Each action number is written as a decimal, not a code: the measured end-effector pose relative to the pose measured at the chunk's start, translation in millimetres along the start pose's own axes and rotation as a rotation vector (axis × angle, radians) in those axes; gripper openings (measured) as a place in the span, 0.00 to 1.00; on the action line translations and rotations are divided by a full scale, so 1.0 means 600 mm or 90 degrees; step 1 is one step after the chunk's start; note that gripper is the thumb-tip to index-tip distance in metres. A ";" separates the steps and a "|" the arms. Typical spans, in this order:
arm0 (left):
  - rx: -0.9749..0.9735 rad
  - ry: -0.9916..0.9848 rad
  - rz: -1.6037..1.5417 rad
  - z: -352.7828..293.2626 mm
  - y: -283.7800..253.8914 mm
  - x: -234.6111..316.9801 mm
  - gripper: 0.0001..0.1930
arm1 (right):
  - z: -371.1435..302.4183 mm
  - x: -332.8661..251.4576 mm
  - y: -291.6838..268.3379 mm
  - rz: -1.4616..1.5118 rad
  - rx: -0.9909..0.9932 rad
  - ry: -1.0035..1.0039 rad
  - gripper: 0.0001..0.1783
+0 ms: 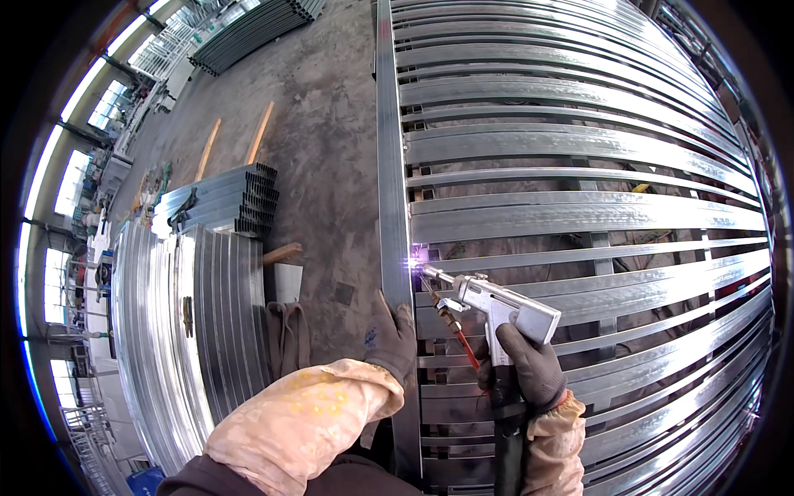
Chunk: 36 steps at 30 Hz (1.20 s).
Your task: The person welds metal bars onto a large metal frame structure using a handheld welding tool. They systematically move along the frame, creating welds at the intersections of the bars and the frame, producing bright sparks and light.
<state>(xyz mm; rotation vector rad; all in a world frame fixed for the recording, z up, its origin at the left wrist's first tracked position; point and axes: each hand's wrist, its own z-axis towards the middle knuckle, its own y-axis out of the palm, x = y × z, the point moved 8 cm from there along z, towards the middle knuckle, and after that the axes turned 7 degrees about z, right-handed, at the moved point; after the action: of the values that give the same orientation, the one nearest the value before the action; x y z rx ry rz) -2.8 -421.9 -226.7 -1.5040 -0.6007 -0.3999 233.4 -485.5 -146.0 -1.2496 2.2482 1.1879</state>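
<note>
My right hand (533, 372), in a dark grey glove, grips the handle of a silver welding gun (506, 310). The gun's nozzle points left, and a bright violet-white glow (415, 262) burns at its tip, where a crossbar meets the long metal side rail (393, 182). A thin red-and-brass wire feeder (453, 324) runs beside the nozzle. From the handle a thick black cable (507, 450) leads down. My left hand (393, 335), also gloved, lies against the side rail just below the glow, its visible fingers stretched out; part of it is hidden by the sleeve.
Many parallel metal crossbars (579, 145) form a large frame on the right. Stacked metal profiles (223, 314) stand at the left, with darker channels (215, 198) beyond them. Wooden strips (260, 132) lie on the concrete floor (331, 124). Another bundle of tubes (252, 33) is farther back.
</note>
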 end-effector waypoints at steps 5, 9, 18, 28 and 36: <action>-0.059 -0.068 -0.022 -0.005 -0.006 0.019 0.32 | -0.003 -0.002 -0.002 -0.013 0.010 0.011 0.20; -0.014 -0.011 -0.003 -0.002 -0.004 0.008 0.33 | -0.001 0.004 -0.002 -0.004 0.012 0.007 0.21; -0.059 -0.054 0.020 -0.003 -0.007 0.013 0.34 | -0.009 -0.005 0.005 -0.022 0.017 0.009 0.21; -0.057 -0.053 -0.018 -0.001 -0.004 0.007 0.32 | -0.015 -0.005 0.007 -0.031 0.032 0.026 0.19; -0.079 -0.059 -0.019 -0.002 -0.004 0.016 0.34 | -0.019 -0.003 0.006 -0.039 0.026 0.035 0.18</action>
<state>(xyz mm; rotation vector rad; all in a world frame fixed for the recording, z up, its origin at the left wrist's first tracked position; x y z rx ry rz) 3.7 -422.0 -219.0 -1.6408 -0.6818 -0.3979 233.1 -492.3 -136.2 -1.3400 2.2439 1.0927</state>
